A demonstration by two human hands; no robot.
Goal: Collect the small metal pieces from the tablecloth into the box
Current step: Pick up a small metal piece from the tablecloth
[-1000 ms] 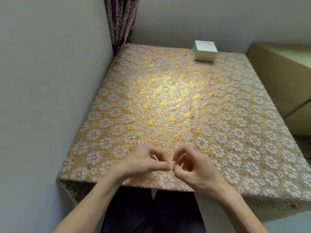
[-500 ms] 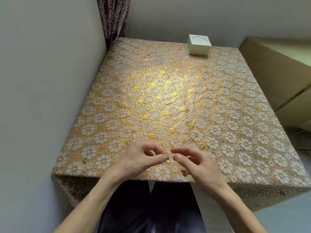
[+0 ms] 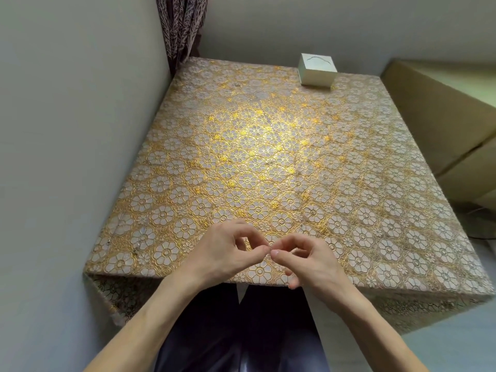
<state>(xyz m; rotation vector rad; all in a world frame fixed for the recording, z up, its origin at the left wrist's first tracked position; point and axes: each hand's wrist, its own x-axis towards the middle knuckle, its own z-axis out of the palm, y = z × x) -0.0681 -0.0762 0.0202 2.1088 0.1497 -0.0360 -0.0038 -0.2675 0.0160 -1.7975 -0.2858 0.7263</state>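
Both hands are over the near edge of the cloth (image 3: 268, 162), fingertips meeting tip to tip.

Left hand (image 3: 228, 251): thumb and forefinger pinched together.

Right hand (image 3: 311, 261): thumb and forefinger curled into a ring, other fingers loose.

Cannot tell whether either pinch grasps a piece; nothing that small resolves at the tips.

Box (image 3: 318, 71) sits at the far edge, right of centre, well apart from the hands.

Tiny glints at near left are possibly pieces (image 3: 136, 249); not certain.

Judgement: a piece is probably passing between the hands.

To do this well:
- Set one firm pinch before the other lets go.
- Work low over the cloth so a drop stays findable.
- Carry to the box with that hand alone.
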